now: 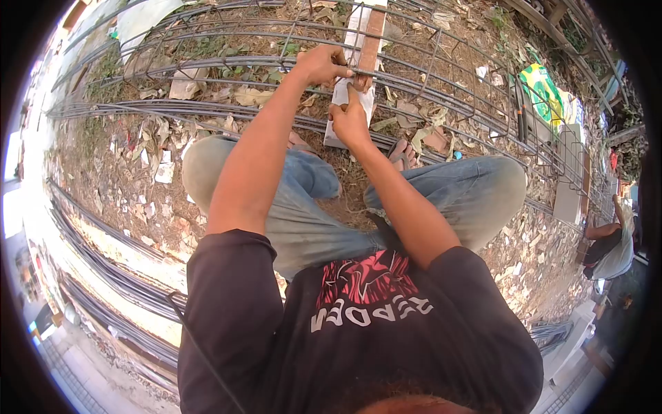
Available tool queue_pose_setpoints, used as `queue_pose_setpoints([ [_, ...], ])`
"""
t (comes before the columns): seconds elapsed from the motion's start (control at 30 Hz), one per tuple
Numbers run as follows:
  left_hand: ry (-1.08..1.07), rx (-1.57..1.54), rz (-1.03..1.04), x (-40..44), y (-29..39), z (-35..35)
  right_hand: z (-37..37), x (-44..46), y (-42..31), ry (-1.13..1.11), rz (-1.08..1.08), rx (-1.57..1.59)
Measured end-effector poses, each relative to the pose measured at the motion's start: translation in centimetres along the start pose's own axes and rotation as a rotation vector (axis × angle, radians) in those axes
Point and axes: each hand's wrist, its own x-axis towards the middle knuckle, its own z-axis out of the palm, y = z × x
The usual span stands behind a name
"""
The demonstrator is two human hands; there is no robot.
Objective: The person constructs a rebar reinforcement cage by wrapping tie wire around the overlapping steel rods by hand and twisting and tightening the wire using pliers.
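A long cage of steel bars (241, 61) tied with square stirrups runs across in front of me. My left hand (321, 66) is closed at the upper bars, its thumb lying along one of them. Just below it, my right hand (351, 123) reaches up to the same joint, index finger stretched to the bar and the other fingers curled. Whatever is between the right fingers is too small to make out. Under the cage by both hands lies a pale block (339, 127) with a reddish-brown strip (371, 41) on it.
Loose steel rods (114, 265) lie at the left. Dry leaves and rubble cover the ground. A green and yellow bag (541, 90) and a grey board (569, 172) lie to the right. Another person (610, 248) is at the far right. My knees flank the work.
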Motion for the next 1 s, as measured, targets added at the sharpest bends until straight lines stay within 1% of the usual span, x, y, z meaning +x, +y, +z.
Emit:
queue_pose_setpoints([
  [0.03, 0.007, -0.016, -0.002, -0.3, 0.3, 0.0, 0.4, 0.3, 0.1, 0.016, 0.001, 0.002],
  [0.07, 0.016, -0.033, -0.006, -0.7, 0.5, 0.0, 0.3, -0.1, -2.3, -0.040, 0.129, 0.055],
  [0.17, 0.008, -0.082, -0.030, -0.9, 1.0, -0.4, 1.2, 0.9, -1.3, 0.061, 0.035, 0.016],
  [0.2, 0.001, -0.078, -0.022, -0.8, 0.9, -0.5, 1.0, 0.8, -1.2, 0.074, 0.021, -0.015],
  [0.3, -0.005, -0.090, -0.014, -0.8, 0.8, -0.5, 1.0, 0.2, 0.2, 0.084, -0.133, -0.089],
  [0.33, -0.008, -0.098, -0.015, -0.8, 0.8, -0.4, 0.9, 0.5, 0.6, 0.067, -0.115, -0.131],
  [0.4, 0.021, -0.049, -0.019, -0.7, 0.5, -0.2, 0.0, 0.2, -1.3, 0.028, -0.074, -0.217],
  [0.43, 0.038, -0.024, -0.018, -0.7, 0.5, -0.1, -0.5, -0.1, -2.0, 0.034, -0.090, -0.342],
  [0.47, -0.005, -0.117, -0.075, -0.9, 0.9, -0.3, -1.1, -0.1, -2.6, 0.043, -0.111, -0.467],
  [0.5, 0.020, -0.078, -0.039, -0.7, 0.7, -0.1, -1.6, -0.1, -3.0, 0.054, -0.131, -0.593],
  [0.53, 0.047, -0.039, -0.002, -0.6, 0.4, 0.1, -1.8, -0.3, -2.5, 0.059, -0.167, -0.646],
  [0.57, 0.074, 0.000, 0.034, -0.6, 0.4, 0.1, -2.2, -0.8, -2.9, 0.059, -0.177, -0.661],
  [0.7, 0.081, -0.022, 0.038, -0.5, 0.1, 0.3, -4.2, -2.5, -3.5, 0.045, -0.243, -0.736],
  [0.83, 0.065, -0.099, 0.039, -0.1, -0.3, 0.5, -4.1, -4.6, -2.9, 0.058, -0.332, -0.789],
  [1.0, 0.054, -0.075, 0.045, 0.0, -0.4, 0.4, -4.8, -5.5, -1.6, -0.005, -0.382, -0.722],
])
